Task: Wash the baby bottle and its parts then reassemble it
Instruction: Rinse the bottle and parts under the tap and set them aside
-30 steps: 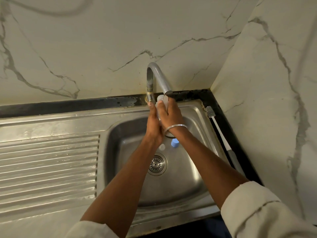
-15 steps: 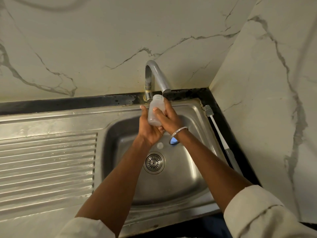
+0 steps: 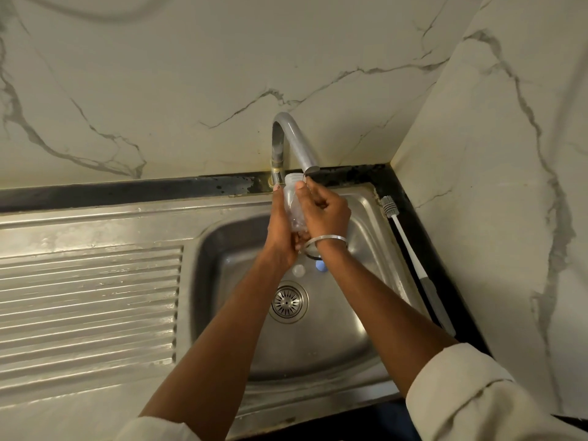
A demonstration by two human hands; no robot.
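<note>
**Desk:** What do the hands have?

**Photographer:** At centre frame, the left hand (image 3: 280, 230) wraps its fingers round the lower body of a clear plastic baby bottle (image 3: 292, 198), held mouth up. The right hand (image 3: 324, 214), with a silver bangle (image 3: 327, 240) at the wrist, pinches the bottle's neck, its other fingers curled. The bottle is right under the spout of a grey curved metal tap (image 3: 296, 138), above a stainless steel sink (image 3: 222, 224).

**Desk:** How to rinse well?

**Photographer:** I'd say keep the mouth squarely beneath the spout, turn the bottle, then empty it over the basin. Whether water runs, I cannot tell. A small translucent round part (image 3: 298, 270) and a blue part (image 3: 320, 266) lie on the basin floor, unwashed or not. A white-handled bottle brush (image 3: 410, 249) lies at right.

**Desk:** Any labels?

**Photographer:** None readable.
</note>
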